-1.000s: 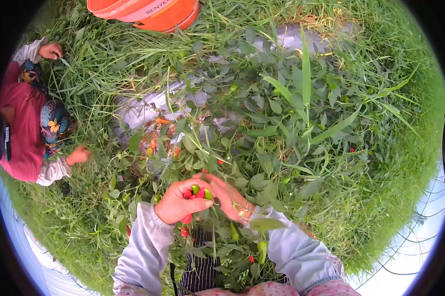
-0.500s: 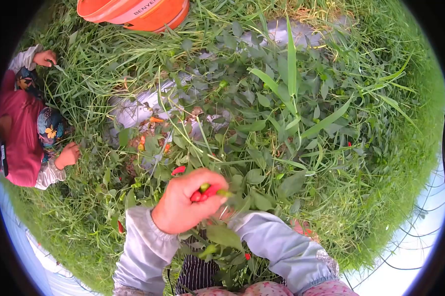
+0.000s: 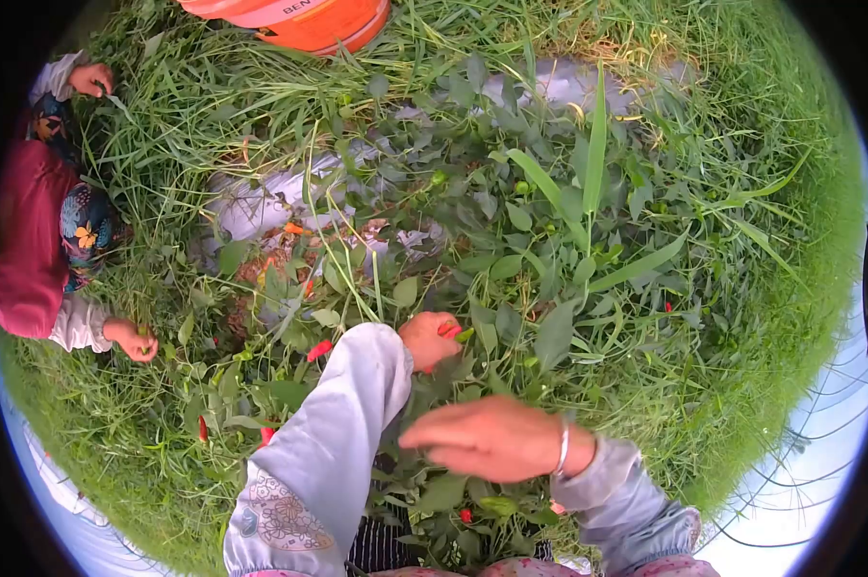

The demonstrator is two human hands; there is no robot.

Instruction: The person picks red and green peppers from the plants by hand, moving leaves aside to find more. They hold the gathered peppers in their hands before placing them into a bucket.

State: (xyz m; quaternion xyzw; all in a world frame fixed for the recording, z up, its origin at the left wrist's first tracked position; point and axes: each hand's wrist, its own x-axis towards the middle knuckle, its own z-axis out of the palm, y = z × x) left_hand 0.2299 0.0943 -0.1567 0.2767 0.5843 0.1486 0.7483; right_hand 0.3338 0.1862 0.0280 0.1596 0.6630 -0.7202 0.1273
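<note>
Left hand, bare, grey sleeve: now reaches farther into the foliage than a half second ago, its grip closed around small peppers; count not determinable, as the fingers hide most. Right hand, bracelet at the wrist: now clear of the left hand, which covered it before; fingers straightened and pointing left over the near leaves, nothing visible in its grip, palm hidden. Meaning, by judgement: the left hand serves as holder while the right is free among the plants. Held peppers: red with a green end showing, smooth, located at the scene's centre. Loose or hanging examples: one bright red pepper just left of the left hand; one dark red pepper farther left; one pale green pepper near, below the right hand. Surroundings: orange bucket, far left; pale sheeting under the plants; a co-worker at left.
</note>
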